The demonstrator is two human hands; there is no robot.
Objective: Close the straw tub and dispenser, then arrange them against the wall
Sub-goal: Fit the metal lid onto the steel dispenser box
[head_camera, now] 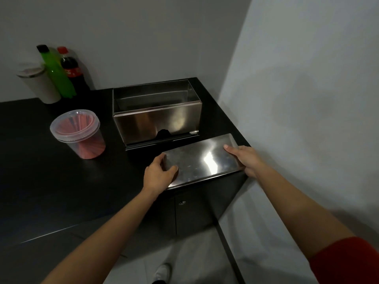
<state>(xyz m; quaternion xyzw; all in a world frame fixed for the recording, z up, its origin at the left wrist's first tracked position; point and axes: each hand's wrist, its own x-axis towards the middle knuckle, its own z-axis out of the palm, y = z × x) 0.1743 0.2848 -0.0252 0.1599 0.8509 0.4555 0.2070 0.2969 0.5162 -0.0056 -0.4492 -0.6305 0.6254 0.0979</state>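
Observation:
A steel straw dispenser (158, 117) stands open-topped near the back right corner of the black counter (51, 181). Its flat steel lid (203, 160) lies at the counter's front edge, just in front of it. My left hand (159, 173) grips the lid's left end and my right hand (244, 158) grips its right end. To the left stands a clear plastic tub (79, 133) holding red straws, with a clear lid resting on top.
A green bottle (57, 72), a cola bottle (72, 68) and a white tumbler (38, 83) stand against the back wall at far left. A white wall (297, 99) borders the counter on the right. Cabinet doors show below the front edge.

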